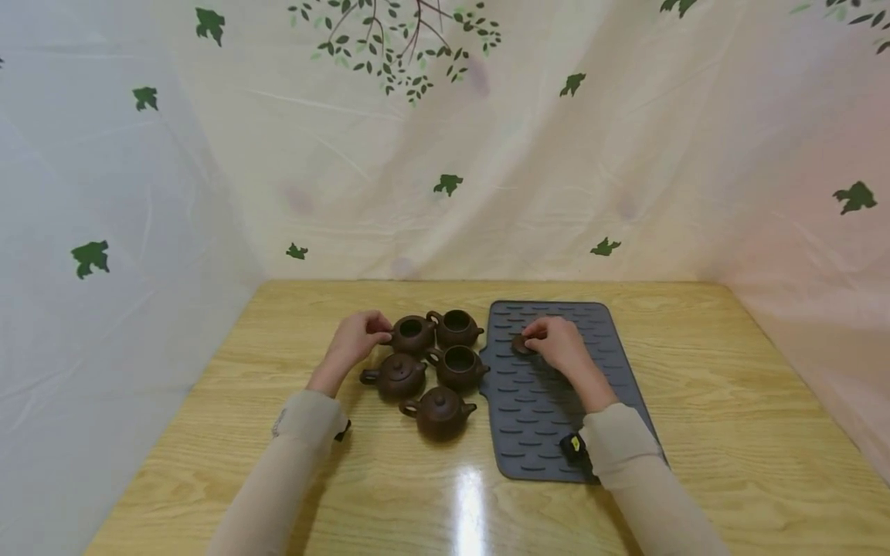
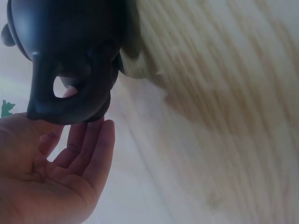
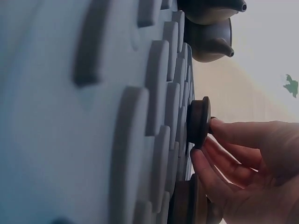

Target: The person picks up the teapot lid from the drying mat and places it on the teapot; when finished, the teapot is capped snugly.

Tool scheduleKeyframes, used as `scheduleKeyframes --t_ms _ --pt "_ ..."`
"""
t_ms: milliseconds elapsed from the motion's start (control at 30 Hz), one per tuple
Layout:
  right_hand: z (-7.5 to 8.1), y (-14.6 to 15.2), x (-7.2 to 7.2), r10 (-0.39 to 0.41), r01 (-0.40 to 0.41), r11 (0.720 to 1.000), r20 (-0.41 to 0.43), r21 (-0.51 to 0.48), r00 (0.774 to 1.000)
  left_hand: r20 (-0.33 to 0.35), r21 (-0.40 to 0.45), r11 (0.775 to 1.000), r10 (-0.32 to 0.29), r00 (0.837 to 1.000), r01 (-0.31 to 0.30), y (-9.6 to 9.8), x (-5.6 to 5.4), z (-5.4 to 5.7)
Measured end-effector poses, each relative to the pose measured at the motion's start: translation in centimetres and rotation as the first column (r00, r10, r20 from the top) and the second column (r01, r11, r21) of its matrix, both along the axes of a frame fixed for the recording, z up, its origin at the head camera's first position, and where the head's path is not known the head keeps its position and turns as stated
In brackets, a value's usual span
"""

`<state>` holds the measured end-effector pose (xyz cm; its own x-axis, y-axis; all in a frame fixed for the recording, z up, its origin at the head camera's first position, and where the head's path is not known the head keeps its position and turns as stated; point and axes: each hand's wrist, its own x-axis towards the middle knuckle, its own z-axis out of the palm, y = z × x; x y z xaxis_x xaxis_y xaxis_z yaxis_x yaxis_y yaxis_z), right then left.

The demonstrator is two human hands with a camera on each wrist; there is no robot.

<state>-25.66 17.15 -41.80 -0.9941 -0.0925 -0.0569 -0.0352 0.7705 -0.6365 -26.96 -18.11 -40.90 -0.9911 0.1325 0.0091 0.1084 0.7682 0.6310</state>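
Several small dark-brown teapots stand close together left of the mat. My left hand (image 1: 356, 337) pinches the handle of the lidless back-left teapot (image 1: 422, 345). In the left wrist view, a nearer teapot (image 2: 70, 28) partly hides those fingertips. That neighbour is a lidded teapot (image 1: 398, 380) in the head view. Over the grey ridged mat (image 1: 535, 432), my right hand (image 1: 562, 344) pinches a round brown lid (image 1: 520, 345) by its knob. The right wrist view shows this lid (image 3: 198, 122) upright on its rim side, at the mat's surface. A second lid (image 3: 186, 200) lies beside it.
Two more lidless teapots, one at the back (image 1: 455, 337) and one in the middle (image 1: 459, 378), stand near the mat's left edge. A lidded teapot (image 1: 442, 417) is frontmost. Patterned cloth (image 1: 445, 224) hangs behind the wooden table (image 1: 389, 494).
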Motion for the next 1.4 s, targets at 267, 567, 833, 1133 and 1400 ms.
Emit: scheduleKeyframes --t_ms 267,567,833,1133,1400 --pt "0.1 -0.3 0.1 0.006 -0.005 1.0 -0.034 0.013 0.999 0.0 0.015 1.0 -0.008 1.0 0.008 0.0 -0.1 -0.1" --pt "1.7 -1.5 0.1 0.022 -0.023 0.999 -0.078 -0.021 0.997 0.009 0.012 1.0 -0.006 1.0 0.006 0.1 -0.1 0.1" --pt "3.2 -3.5 0.2 0.072 -0.077 0.996 -0.124 -0.034 0.99 0.016 0.01 1.0 -0.001 1.0 0.001 0.1 -0.1 0.0" --pt "4.1 -6.6 -0.3 0.115 -0.124 0.99 -0.126 -0.065 0.985 0.023 0.004 1.0 -0.002 1.0 0.002 0.0 -0.2 -0.2" --pt "3.9 -9.6 -1.3 0.141 -0.154 0.984 -0.139 -0.09 0.98 0.012 -0.007 1.0 -0.008 1.0 0.008 -0.1 -0.5 -0.3"
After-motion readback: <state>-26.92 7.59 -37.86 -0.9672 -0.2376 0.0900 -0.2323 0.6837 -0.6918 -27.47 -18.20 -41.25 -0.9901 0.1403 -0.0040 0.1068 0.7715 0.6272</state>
